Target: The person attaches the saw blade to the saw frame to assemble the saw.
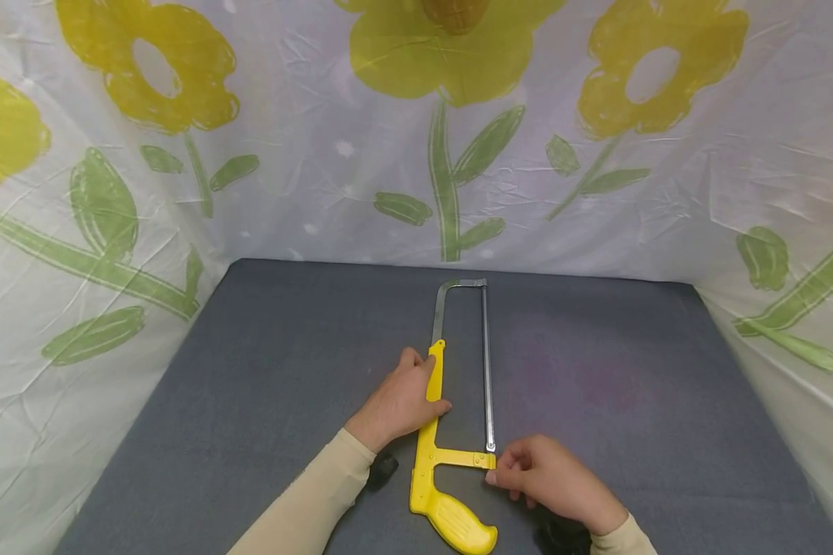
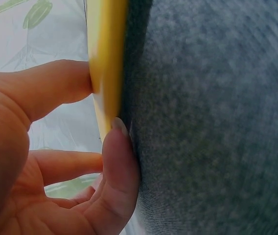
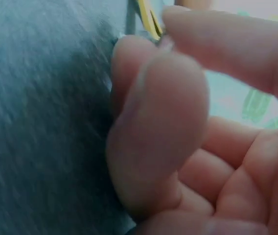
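Observation:
A hacksaw (image 1: 426, 455) with a yellow handle and yellow frame lies on the dark grey surface, its grip toward me. Its silver bow points away, and the narrow blade (image 1: 487, 362) runs along the right side. My left hand (image 1: 404, 397) holds the yellow frame above the handle; in the left wrist view thumb and fingers (image 2: 63, 85) are on its edges. At the front blade mount (image 1: 482, 460), my right hand (image 1: 551, 474) has thumb and fingertips drawn together. A small shiny bit (image 3: 166, 43) shows between them in the right wrist view, mostly hidden by the fingers.
The grey tabletop (image 1: 284, 362) spreads around the saw. White sheets with yellow flowers (image 1: 305, 177) hang behind it and along both sides. Dark objects show under the left wrist (image 1: 382, 472) and by the right wrist (image 1: 562, 536).

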Tool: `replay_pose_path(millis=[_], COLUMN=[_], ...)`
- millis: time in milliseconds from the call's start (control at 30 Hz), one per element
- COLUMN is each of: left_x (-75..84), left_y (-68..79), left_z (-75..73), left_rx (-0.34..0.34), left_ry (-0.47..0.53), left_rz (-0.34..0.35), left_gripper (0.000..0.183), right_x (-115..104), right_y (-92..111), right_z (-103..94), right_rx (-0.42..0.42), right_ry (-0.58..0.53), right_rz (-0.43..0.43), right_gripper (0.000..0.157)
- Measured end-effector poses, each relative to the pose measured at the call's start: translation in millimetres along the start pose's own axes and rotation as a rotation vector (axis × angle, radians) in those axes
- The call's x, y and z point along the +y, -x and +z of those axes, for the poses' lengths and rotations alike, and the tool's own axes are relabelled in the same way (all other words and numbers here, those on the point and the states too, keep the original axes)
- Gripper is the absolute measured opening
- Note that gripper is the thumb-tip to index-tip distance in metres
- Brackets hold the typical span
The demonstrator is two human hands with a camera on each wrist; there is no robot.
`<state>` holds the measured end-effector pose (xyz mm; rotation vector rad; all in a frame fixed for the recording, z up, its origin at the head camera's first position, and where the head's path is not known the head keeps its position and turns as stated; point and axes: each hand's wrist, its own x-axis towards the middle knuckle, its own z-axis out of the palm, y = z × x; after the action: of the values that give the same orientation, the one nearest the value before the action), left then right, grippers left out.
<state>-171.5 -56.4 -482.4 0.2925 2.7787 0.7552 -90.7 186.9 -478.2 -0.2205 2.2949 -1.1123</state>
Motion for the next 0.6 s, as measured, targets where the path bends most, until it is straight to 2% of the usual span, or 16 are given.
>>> replay_pose_path(millis=[100,367,600], left_x=[0.2,1.1,1.3], left_y=[0.6,1.4,0.9], left_z=[-0.2,-0.8,-0.9], left_rx=[0.002,0.004,0.002], left_ry=[0.005,0.009,0.001], left_rz=[0.008,0.012,0.006], left_gripper=[0.088,0.089,0.089], right_x=[3.3,5.4,1.8], right_y=[0.9,0.5,0.4], right_z=[-2.1,-0.5,1.0], right_rx=[0.03,0.109,0.1], right_ry=[-0.003,0.094,0.123], right_rz=[-0.019,-0.066,-0.055], right_gripper=[0.025,0.023,0.023])
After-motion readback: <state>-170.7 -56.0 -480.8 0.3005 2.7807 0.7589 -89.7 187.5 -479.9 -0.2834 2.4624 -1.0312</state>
